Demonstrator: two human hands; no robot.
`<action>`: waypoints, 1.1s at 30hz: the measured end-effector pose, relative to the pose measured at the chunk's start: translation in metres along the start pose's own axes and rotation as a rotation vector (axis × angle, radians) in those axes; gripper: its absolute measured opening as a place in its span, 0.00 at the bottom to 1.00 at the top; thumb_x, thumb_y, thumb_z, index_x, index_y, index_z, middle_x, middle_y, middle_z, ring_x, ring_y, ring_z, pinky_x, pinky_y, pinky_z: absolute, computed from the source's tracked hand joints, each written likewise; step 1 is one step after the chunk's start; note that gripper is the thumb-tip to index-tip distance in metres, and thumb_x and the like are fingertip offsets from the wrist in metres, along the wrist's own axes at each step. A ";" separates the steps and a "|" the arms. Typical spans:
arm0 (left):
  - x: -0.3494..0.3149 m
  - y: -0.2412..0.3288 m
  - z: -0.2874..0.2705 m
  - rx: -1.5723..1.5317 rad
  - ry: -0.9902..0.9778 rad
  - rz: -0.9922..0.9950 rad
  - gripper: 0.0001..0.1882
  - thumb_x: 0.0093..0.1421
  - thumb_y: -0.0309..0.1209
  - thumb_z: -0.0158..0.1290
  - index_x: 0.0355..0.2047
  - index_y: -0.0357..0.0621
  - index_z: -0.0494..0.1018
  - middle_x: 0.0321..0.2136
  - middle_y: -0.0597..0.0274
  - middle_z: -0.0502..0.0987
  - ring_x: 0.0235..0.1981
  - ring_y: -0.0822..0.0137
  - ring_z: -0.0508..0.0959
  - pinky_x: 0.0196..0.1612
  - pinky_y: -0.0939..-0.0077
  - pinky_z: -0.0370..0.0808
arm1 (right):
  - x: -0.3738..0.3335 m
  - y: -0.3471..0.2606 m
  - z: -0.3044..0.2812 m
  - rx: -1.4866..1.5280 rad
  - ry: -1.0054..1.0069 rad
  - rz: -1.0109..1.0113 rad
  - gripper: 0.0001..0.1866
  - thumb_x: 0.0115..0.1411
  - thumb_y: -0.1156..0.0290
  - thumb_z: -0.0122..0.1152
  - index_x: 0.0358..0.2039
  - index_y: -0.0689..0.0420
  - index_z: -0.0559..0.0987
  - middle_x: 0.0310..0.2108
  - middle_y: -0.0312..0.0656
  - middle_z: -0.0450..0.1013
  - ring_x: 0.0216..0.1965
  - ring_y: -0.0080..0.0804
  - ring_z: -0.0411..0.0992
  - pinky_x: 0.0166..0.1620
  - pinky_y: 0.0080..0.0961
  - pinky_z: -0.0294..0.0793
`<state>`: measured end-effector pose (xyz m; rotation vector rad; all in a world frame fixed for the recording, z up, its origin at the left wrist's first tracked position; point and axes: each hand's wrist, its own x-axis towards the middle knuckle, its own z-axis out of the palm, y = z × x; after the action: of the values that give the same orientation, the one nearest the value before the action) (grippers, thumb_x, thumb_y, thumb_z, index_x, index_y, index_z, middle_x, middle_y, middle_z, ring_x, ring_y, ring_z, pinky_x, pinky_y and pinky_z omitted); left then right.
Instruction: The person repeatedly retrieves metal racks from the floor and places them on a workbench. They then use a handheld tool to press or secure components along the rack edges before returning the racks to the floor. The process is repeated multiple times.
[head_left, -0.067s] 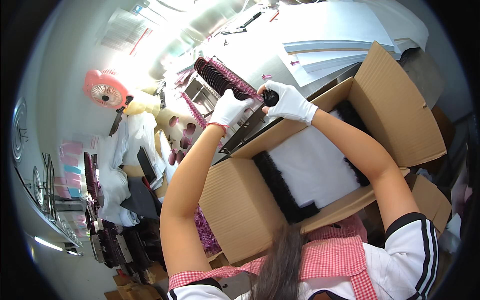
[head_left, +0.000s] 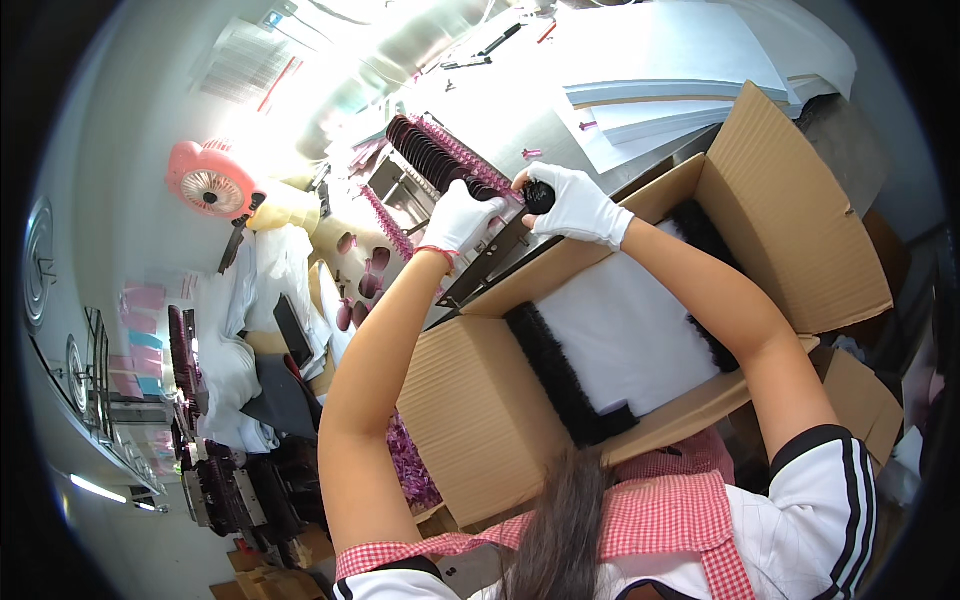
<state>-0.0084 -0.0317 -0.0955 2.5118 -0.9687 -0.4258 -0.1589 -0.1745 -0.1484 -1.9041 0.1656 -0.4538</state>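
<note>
Wearing white gloves [head_left: 600,215] on the left hand [head_left: 463,217] and right hand [head_left: 578,205], with a thin red band [head_left: 436,250] by the left glove. Also dressed in a white shirt [head_left: 765,525] with black sleeve edges [head_left: 803,449] and stripes, plus a red-and-white checked apron [head_left: 665,515].

A worker's right hand [head_left: 582,212], gloved in white, appears a touch farther left at the near edge of the desk [head_left: 545,90], the round black piece [head_left: 539,197] at its fingertips shifting along with it. The bare left forearm [head_left: 375,365] has also edged slightly left, most visibly toward the elbow. The view itself has slid a sliver, nudging the pink fan [head_left: 213,190] and the raised flap of the cardboard box [head_left: 800,210] leftward; how much the hand moved against the desk cannot be told.
</note>
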 end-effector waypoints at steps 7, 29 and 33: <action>0.000 0.019 0.009 -0.444 -0.213 -0.282 0.10 0.61 0.32 0.50 0.26 0.40 0.73 0.17 0.63 0.75 0.13 0.73 0.71 0.14 0.79 0.64 | -0.003 0.004 0.010 -0.088 0.052 -0.161 0.26 0.46 0.67 0.71 0.48 0.53 0.76 0.42 0.51 0.76 0.44 0.47 0.76 0.51 0.34 0.75; -0.153 0.032 0.046 -1.150 -0.390 -0.024 0.32 0.59 0.34 0.60 0.59 0.42 0.57 0.45 0.60 0.71 0.45 0.69 0.75 0.36 0.70 0.80 | -0.116 -0.042 0.033 -0.268 0.168 -0.549 0.46 0.36 0.69 0.80 0.58 0.54 0.67 0.53 0.48 0.70 0.51 0.51 0.72 0.55 0.38 0.73; -0.170 0.032 0.077 -1.051 -0.592 -0.086 0.27 0.56 0.33 0.62 0.55 0.42 0.66 0.44 0.63 0.74 0.45 0.71 0.76 0.45 0.74 0.76 | -0.142 -0.028 0.001 -0.301 -0.211 -0.445 0.63 0.32 0.59 0.84 0.69 0.54 0.57 0.60 0.50 0.66 0.60 0.49 0.66 0.66 0.42 0.60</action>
<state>-0.1799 0.0438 -0.1240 1.4705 -0.5567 -1.3394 -0.2911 -0.1167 -0.1557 -2.2771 -0.3548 -0.5418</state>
